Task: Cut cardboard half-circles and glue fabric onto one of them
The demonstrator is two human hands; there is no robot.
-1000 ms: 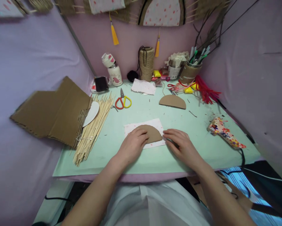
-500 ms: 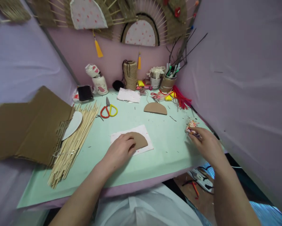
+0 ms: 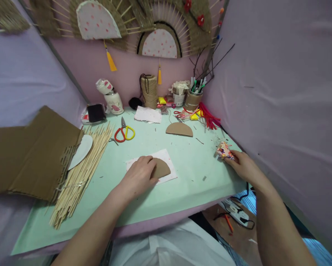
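Note:
My left hand (image 3: 141, 171) rests on a brown cardboard half-circle (image 3: 162, 168), which lies on a white sheet with reddish specks (image 3: 169, 157). Its fingers are bent over the left part of the half-circle. At the table's right side my right hand (image 3: 242, 164) is closed round a colourful patterned object (image 3: 224, 150), perhaps a glue gun, with a dark cord near the wrist. A second cardboard half-circle (image 3: 179, 129) lies farther back, touched by neither hand.
Left of my hands lie scissors (image 3: 123, 131), a bundle of thin sticks (image 3: 81, 177), a white half-circle (image 3: 83, 150) and folded cardboard (image 3: 30, 155). Along the back stand a bottle (image 3: 114, 102), a twine spool (image 3: 149, 92) and a pen holder (image 3: 193, 99). Red strands (image 3: 209, 116) lie back right.
The patterned object has turned and shows more of its surface in my right hand. The camera view has shifted slightly. My left hand remains on the half-circle.

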